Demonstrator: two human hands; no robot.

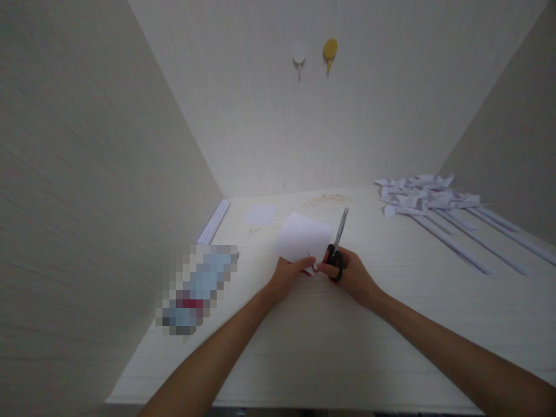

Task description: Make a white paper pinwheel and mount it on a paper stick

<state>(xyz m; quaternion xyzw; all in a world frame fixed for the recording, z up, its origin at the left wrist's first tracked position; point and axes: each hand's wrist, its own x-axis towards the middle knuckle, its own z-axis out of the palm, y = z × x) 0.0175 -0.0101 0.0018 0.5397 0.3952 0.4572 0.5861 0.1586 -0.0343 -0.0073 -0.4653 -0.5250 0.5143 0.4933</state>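
My left hand (292, 274) pinches the lower corner of a sheet of white paper (302, 234), thumb on top. In my right hand (353, 275) is a pair of scissors (340, 234) with black handles, the blades closed and pointing up and away from the paper. The thumb and fingertips of that hand also come close to the paper's corner; whether they grip it I cannot tell. A thin dark reddish sliver (310, 255) shows at the corner between the hands; its kind is unclear.
White paper pinwheels (417, 197) on rolled-paper sticks (456, 243) lie at right. At left are a bundle of white sticks (214, 222), a small paper square (259, 214), thin slivers (252, 232) and a pixelated bluish object (204, 289). White (299, 56) and yellow (330, 49) hooks hang on the back wall.
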